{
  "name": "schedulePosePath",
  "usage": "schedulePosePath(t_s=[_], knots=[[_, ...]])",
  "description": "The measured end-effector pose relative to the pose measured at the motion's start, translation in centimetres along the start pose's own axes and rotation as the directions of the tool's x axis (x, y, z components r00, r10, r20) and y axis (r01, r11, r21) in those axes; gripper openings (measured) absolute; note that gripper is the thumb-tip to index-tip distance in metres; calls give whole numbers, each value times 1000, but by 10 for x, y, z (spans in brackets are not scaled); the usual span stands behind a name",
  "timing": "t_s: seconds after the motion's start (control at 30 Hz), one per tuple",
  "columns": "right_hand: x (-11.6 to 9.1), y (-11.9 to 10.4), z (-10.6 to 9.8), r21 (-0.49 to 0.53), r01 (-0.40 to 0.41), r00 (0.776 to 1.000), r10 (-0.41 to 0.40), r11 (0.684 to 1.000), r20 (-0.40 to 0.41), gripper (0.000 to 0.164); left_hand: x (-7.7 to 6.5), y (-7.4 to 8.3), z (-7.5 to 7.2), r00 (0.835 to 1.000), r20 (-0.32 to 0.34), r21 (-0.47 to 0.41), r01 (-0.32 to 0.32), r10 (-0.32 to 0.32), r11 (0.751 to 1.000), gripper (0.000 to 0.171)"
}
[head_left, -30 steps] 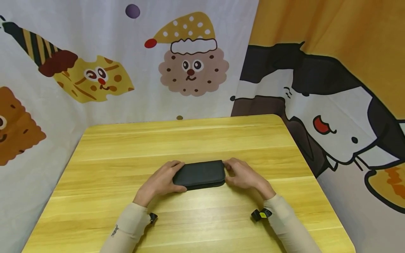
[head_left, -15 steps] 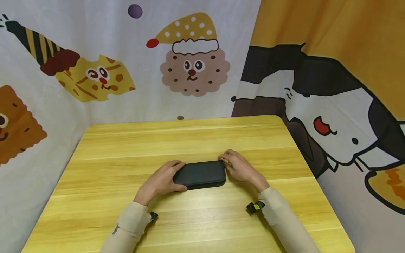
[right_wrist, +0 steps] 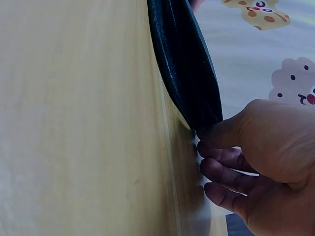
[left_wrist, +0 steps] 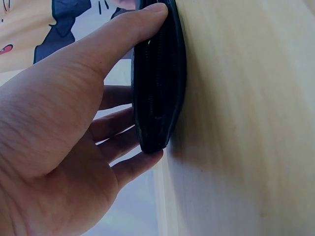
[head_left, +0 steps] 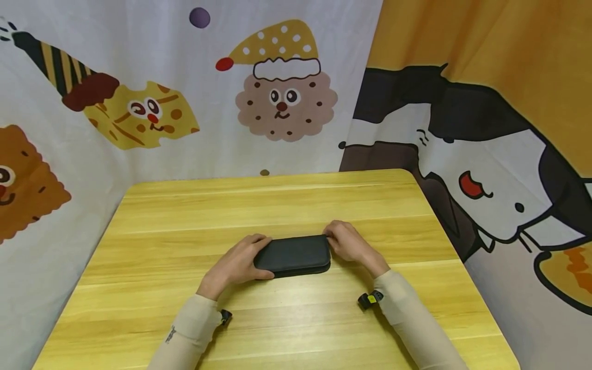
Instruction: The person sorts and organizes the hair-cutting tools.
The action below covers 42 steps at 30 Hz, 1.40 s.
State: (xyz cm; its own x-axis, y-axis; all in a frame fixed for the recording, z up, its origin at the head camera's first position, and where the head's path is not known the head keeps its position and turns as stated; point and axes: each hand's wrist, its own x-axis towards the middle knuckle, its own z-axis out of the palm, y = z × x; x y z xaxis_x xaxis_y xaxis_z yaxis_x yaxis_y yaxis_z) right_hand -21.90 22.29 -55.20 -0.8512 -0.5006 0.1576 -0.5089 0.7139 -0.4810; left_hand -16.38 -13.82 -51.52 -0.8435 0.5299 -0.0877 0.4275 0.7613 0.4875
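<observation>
A black zip wallet (head_left: pixel 293 255) lies flat on the wooden table, long side across. My left hand (head_left: pixel 238 261) grips its left end, thumb along the near edge and fingers round the far side. In the left wrist view, the thumb of that left hand (left_wrist: pixel 74 108) presses the wallet's edge (left_wrist: pixel 160 93), where zipper teeth run. At the far right corner, my right hand (head_left: pixel 349 241) pinches the wallet with thumb and fingertips. The right wrist view has the right hand (right_wrist: pixel 266 157) at the tip of the wallet (right_wrist: pixel 189 64); a zipper pull cannot be made out there.
The light wooden table (head_left: pixel 296 329) extends around the wallet on all sides. Behind it hangs a white and yellow cartoon-print curtain (head_left: pixel 162 31). Small black wrist cameras, such as the right one (head_left: pixel 369 300), sit at both cuffs.
My right hand has moved from the wallet's right end to its far right corner, fingers closing there after reaching over the far edge. The left hand and the wallet have stayed nearly still.
</observation>
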Motion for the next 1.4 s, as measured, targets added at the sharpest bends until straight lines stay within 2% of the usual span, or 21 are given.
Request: schedulePosePath(t_s=[0.1, 0.13, 0.23, 0.37, 0.5, 0.67, 0.97, 1.2, 1.4], knots=[[2, 22, 14, -8, -2, 1000, 2, 1000, -18, 10, 0, 0, 0, 1000, 1, 0, 1, -1, 1000, 101], [1, 22, 14, -16, -10, 1000, 9, 1000, -26, 10, 0, -1, 0, 1000, 2, -1, 1, -1, 1000, 101], [-2, 7, 4, -28, -7, 999, 6, 1000, -51, 7, 1, -1, 1, 1000, 4, -8, 7, -7, 1000, 101], [-8, -16, -9, -54, -22, 998, 19, 998, -58, 14, 2, -1, 2, 1000, 4, -17, 18, -18, 1000, 100], [-15, -20, -12, -106, -24, 998, 18, 994, -61, 21, 3, -2, 4, 1000, -4, -13, 17, -17, 1000, 100], [-26, -18, -14, -115, -18, 997, 9, 993, -80, 21, 2, -2, 4, 1000, -15, 0, 18, -18, 1000, 99], [-36, -23, -19, -113, 12, 1000, -14, 994, -18, 25, 0, -2, 5, 999, -30, 20, 13, -12, 1000, 99], [-48, -33, -19, -139, 93, 995, -87, 986, 46, 28, 0, 0, 6, 998, -57, 32, 6, -4, 999, 98], [-60, -51, -12, -153, 153, 988, -149, 976, 40, 32, -1, 0, 5, 998, -60, 40, 6, -3, 999, 98]])
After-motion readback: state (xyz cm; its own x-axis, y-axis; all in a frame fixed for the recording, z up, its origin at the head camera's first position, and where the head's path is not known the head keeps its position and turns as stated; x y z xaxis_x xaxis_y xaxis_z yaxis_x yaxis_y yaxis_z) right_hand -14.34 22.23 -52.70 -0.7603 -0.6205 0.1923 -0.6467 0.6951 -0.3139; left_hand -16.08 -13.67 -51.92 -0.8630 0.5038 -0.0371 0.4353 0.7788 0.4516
